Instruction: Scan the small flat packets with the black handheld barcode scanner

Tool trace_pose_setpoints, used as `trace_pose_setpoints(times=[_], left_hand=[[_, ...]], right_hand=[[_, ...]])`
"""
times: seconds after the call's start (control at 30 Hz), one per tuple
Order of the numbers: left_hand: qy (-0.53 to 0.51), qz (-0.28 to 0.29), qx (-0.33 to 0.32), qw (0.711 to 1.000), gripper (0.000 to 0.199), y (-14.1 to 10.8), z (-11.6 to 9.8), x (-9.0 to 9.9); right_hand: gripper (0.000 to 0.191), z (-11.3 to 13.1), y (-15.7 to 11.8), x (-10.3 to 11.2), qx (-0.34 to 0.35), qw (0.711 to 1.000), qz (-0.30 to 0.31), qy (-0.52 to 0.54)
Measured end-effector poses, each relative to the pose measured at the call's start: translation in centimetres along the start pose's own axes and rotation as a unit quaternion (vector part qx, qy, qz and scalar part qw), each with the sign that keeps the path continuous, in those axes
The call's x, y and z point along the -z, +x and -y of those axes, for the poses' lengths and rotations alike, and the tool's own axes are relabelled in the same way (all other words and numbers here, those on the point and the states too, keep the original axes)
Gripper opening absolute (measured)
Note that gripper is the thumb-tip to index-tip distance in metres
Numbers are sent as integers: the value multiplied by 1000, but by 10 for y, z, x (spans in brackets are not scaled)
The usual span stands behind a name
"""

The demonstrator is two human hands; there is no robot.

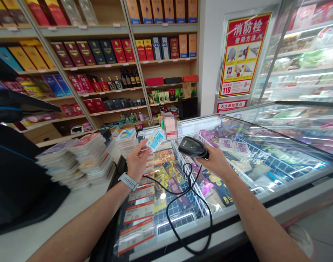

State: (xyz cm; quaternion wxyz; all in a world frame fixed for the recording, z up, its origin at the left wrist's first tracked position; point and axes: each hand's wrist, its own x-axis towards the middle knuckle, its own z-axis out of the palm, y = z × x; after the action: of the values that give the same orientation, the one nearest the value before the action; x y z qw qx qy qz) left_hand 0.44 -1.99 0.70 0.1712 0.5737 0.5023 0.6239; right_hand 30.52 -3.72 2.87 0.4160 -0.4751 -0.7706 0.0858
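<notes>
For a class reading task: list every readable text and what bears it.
"消防栓": red poster
"使用方法": same poster
"119": same poster
"灭火器放置点": sign below it
"00": price labels, other digits unclear
Unreadable: other print, including shelf boxes, card, scanner.

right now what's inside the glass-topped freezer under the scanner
Inside the freezer, white wire baskets hold wrapped goods, including yellow packs and purple packs. The right hand, scanner and price labels hide parts; whatever lies beneath the top layer is covered.
</notes>
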Motion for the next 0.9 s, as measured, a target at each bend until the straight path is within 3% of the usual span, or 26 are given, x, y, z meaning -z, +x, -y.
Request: trace_pose_setpoints(times=[0.9], left_hand=[[-16, -2, -3, 1000, 55, 1, 5, -1]], right_hand=[[33, 0, 0, 1, 11, 999, 22, 29]])
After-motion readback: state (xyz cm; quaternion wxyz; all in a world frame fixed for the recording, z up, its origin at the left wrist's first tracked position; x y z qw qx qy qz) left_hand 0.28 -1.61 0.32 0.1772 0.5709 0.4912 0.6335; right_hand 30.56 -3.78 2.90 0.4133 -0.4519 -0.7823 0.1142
